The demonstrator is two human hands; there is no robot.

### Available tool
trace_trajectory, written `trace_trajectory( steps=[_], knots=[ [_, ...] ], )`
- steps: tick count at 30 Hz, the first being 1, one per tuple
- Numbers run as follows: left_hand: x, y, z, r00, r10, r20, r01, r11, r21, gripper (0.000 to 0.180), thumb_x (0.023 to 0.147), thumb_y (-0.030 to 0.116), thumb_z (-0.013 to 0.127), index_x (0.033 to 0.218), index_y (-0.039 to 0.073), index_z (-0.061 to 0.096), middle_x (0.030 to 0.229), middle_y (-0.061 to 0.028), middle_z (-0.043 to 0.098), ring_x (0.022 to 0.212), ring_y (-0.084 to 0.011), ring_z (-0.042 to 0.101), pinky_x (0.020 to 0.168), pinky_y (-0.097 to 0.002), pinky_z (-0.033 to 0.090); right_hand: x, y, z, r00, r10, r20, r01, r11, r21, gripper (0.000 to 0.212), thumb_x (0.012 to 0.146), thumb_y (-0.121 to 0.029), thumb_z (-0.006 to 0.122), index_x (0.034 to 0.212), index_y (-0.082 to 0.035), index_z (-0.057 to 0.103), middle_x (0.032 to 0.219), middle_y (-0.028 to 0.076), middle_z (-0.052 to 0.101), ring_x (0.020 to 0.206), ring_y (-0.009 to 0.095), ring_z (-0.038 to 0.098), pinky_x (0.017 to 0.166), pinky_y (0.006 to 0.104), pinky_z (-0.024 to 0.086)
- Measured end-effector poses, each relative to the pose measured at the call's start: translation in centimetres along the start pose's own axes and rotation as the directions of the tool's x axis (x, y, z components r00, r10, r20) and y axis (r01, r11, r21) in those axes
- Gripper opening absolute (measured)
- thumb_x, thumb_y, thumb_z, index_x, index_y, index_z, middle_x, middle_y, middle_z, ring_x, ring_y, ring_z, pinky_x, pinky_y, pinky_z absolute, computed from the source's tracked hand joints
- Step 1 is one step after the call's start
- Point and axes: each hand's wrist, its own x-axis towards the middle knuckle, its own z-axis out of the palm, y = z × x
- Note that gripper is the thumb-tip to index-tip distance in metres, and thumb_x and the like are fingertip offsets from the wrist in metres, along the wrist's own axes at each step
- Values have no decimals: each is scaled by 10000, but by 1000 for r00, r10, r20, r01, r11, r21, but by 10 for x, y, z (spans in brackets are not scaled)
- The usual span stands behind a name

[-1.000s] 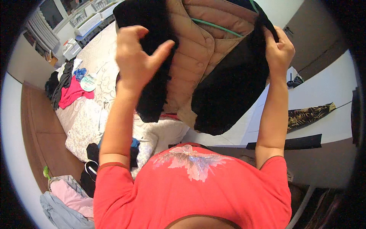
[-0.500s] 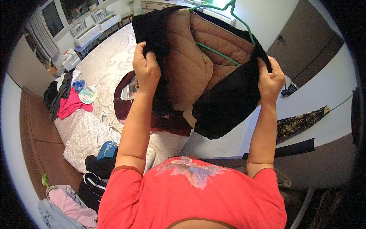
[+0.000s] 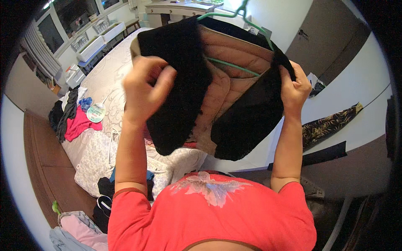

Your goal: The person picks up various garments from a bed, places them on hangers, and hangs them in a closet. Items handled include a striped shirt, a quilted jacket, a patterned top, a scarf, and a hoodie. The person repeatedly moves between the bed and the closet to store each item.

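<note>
My right hand (image 3: 296, 87) pinches the jacket (image 3: 176, 88), up before me on its hanger (image 3: 241, 11), but whether my blurred left hand (image 3: 147, 87) grips it I cannot tell; a lopsided tug could slip it off.

The camera rides on the left side of the person's head and looks down and ahead, so the bright red short-sleeved shirt with a pale shiny picture (image 3: 211, 221) is very near, at six o'clock. Farther out are the bare left hand (image 3: 146, 88) at ten o'clock, the bare right hand (image 3: 296, 86) at two, and the black cloth jacket with a puffy tan lining (image 3: 218, 93) at twelve. The wide, round view bends straight edges and reaches the far white desk with drawers (image 3: 178, 10) at twelve o'clock.
</note>
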Motion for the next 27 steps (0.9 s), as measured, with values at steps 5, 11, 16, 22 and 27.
trace_trajectory(
  steps=[5,11,16,22,27],
  knots=[
    [57,2,-13,880,474,-10,-436,817,378,260,789,238,663,936,42,577,771,-141,600,685,-312,578,643,-346,462,-3,-10,-2,995,-85,49,85,996,9,172,726,-17,668,897,-5,651,834,119,661,763,193,647,701,278,485],
    [51,-27,-5,954,289,76,-299,929,219,123,835,128,609,887,34,548,704,-138,562,603,-240,545,583,-306,443,-4,-20,5,977,-52,207,31,994,105,189,732,-68,686,902,-4,636,840,119,655,765,208,643,674,285,480],
    [47,-32,-9,970,237,-55,-214,938,273,136,834,140,620,878,29,556,687,-150,555,581,-239,536,561,-306,437,-7,9,-17,932,104,347,-98,995,-36,385,845,-381,610,933,-6,608,777,123,643,696,158,598,600,259,459],
    [44,-36,-17,980,184,-80,-163,963,216,123,828,111,628,865,20,556,660,-127,542,570,-164,491,562,-278,429,-11,7,-21,761,297,577,-605,648,464,285,866,-310,605,907,-29,629,747,-7,610,644,40,535,580,200,432],
    [34,-34,-21,977,200,-78,-173,948,269,116,829,102,626,851,18,549,645,-106,530,567,-136,484,547,-267,424,6,6,-11,721,243,648,-675,457,579,216,865,-228,609,872,-14,634,739,-8,618,660,48,559,605,195,450]
  ],
)
